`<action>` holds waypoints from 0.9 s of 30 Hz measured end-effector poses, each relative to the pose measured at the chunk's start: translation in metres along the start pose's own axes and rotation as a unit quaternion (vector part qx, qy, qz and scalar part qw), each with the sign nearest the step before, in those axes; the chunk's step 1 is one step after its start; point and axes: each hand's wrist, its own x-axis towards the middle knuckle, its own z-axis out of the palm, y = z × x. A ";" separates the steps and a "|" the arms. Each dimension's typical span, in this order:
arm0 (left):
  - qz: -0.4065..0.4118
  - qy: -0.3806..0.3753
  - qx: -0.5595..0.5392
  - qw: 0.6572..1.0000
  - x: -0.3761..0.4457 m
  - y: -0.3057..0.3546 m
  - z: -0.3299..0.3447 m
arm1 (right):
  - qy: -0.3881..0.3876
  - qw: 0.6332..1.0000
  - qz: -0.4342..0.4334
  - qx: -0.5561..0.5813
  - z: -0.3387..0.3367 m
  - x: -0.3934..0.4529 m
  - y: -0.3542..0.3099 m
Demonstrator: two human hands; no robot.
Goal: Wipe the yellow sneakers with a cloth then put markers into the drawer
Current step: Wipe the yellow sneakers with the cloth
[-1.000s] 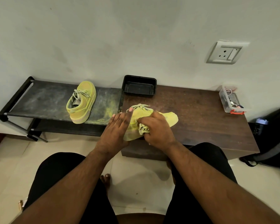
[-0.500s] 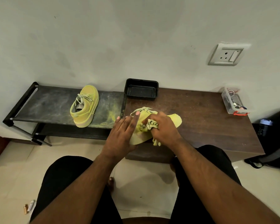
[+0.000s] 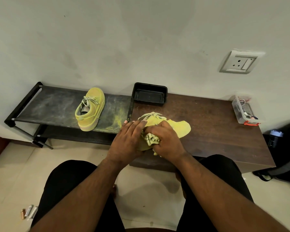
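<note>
One yellow sneaker (image 3: pixel 181 127) lies on the brown wooden cabinet (image 3: pixel 216 131), toe pointing right, laces toward the wall. My left hand (image 3: pixel 127 139) rests on its heel side with straight fingers, steadying it. My right hand (image 3: pixel 166 139) grips a crumpled patterned cloth (image 3: pixel 150 138) and presses it against the sneaker's near side. The second yellow sneaker (image 3: pixel 90 108) stands on the dark shoe rack (image 3: pixel 54 106) to the left. No markers or drawer front show clearly.
A black tray (image 3: pixel 149 94) sits against the wall behind the sneaker. A clear plastic box (image 3: pixel 244 111) with small items stands at the cabinet's right end. A dark bag (image 3: pixel 285 151) leans beside it. Small objects (image 3: pixel 28 212) lie on the floor at lower left.
My right hand has shifted the cloth along the sneaker's near side, more bunched and visible now. My left hand keeps steadying the shoe. The view moved slightly.
</note>
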 end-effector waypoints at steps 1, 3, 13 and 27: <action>-0.001 0.000 0.000 1.000 0.000 0.000 0.000 | 0.007 1.000 -0.007 -0.014 -0.001 -0.001 0.003; -0.003 -0.004 0.004 1.000 0.000 -0.001 -0.002 | 0.054 0.997 0.049 -0.039 -0.008 0.000 0.018; 0.009 -0.003 0.001 1.000 -0.003 -0.003 -0.004 | 0.055 0.980 0.141 -0.131 -0.013 0.000 0.046; 0.028 -0.031 0.069 0.997 -0.011 -0.008 -0.002 | -0.052 0.952 0.265 -0.147 -0.030 -0.016 0.047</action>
